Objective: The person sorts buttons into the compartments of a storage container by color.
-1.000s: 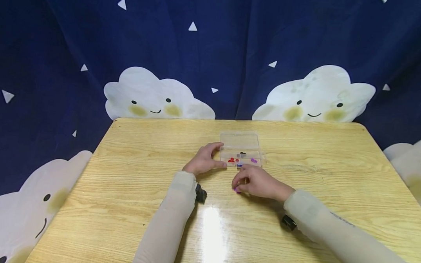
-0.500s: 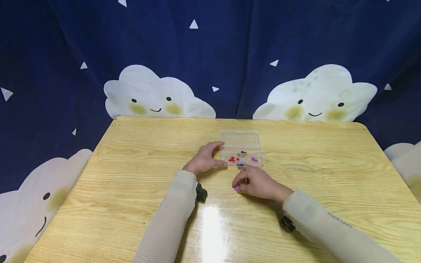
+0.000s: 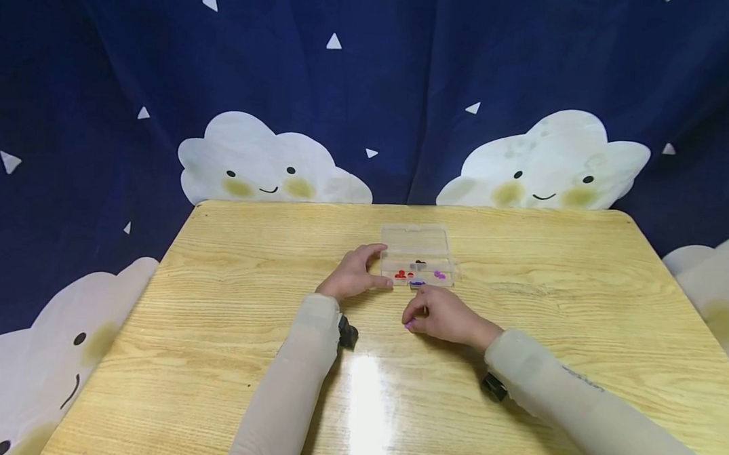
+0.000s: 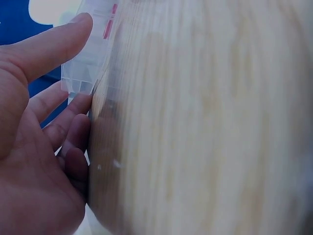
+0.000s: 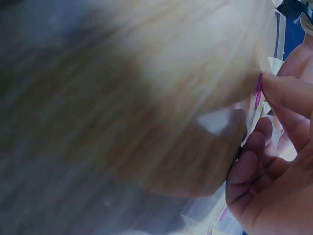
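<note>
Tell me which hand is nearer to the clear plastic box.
Left. The left hand touches the clear plastic box at its left end; the right hand sits just in front of it on the table, pinching a small purple piece.

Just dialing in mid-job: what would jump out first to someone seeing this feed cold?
First, the small clear plastic box lying open at the middle of the wooden table, with tiny red, purple and dark pieces inside. The left hand holds its left end, while the right hand rests just in front of it, pinching a small purple piece. Behind hangs a dark blue curtain with smiling clouds.
</note>
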{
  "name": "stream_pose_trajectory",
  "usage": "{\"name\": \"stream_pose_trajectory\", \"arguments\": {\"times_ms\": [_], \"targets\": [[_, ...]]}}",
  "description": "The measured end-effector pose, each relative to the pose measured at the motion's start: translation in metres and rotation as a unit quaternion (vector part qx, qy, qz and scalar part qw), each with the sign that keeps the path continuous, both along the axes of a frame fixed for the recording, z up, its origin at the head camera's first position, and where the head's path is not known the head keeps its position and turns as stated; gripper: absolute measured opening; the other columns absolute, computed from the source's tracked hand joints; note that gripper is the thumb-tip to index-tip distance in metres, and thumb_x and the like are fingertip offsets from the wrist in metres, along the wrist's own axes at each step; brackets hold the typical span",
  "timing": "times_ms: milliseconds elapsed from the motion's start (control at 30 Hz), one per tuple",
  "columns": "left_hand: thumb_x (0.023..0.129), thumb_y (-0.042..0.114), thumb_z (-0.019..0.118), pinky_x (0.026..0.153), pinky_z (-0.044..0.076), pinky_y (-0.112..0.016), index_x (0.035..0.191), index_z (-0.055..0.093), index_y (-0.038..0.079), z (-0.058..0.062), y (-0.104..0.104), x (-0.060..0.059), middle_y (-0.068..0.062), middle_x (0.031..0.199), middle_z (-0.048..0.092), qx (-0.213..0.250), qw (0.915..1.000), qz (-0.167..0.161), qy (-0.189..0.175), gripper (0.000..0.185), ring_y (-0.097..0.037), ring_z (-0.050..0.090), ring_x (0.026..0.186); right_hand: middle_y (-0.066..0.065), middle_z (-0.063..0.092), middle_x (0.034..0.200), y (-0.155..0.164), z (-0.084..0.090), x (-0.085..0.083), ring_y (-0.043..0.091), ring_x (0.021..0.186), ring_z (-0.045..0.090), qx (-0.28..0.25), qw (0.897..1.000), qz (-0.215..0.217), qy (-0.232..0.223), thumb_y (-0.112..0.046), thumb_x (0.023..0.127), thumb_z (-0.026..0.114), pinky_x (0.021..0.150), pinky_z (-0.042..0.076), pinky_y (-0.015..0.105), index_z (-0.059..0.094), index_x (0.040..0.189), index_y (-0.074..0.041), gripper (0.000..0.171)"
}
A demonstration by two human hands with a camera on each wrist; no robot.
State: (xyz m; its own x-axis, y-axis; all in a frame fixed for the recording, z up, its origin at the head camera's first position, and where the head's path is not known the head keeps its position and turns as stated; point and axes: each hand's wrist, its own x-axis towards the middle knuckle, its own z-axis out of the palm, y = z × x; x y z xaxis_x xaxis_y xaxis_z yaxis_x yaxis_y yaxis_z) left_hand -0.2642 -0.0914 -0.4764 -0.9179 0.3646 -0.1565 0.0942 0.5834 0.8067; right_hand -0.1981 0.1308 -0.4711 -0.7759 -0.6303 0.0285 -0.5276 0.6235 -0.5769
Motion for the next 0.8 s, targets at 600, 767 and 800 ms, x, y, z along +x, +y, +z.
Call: {"name": "stream_pose_trajectory", "arguments": {"times_ms": [600,767,800], "targets": [[0.083,0.025,0.081,0.102,0.041,-0.041,0.151,0.042,0.020,0.0022,0.0000,0.0004,-0.007,0.142,0.051,0.002,1.0000,-0.001,-0.001,0.079,-0.024,0.045,0.114,-0.004,0.060,0.080,-0.0036,0.0023,0.0025,0.009,0.077,0.047,0.010,1.000,0.010,0.005,-0.004,0.082,0.073,0.070,0.040,0.022,0.071,0.076,-0.018,0.015],[0.083,0.024,0.081,0.105,0.041,-0.042,0.152,0.041,0.020,0.0021,0.0001,0.0008,-0.008,0.144,0.049,0.004,1.0000,-0.001,-0.005,0.079,-0.025,0.046,0.117,-0.005,0.061,0.081,-0.0025,0.0020,0.0020,0.007,0.076,0.050,0.014,1.000,0.017,0.004,-0.005,0.083,0.072,0.071,0.043,0.022,0.075,0.078,-0.018,0.014],[0.083,0.024,0.080,0.105,0.041,-0.043,0.152,0.041,0.020,0.0019,0.0001,0.0010,-0.008,0.144,0.049,0.004,1.0000,-0.001,-0.005,0.079,-0.025,0.046,0.117,-0.005,0.062,0.081,-0.0020,0.0018,0.0019,0.007,0.076,0.050,0.011,1.000,0.014,0.002,-0.005,0.083,0.073,0.072,0.044,0.022,0.076,0.078,-0.018,0.014]]}}
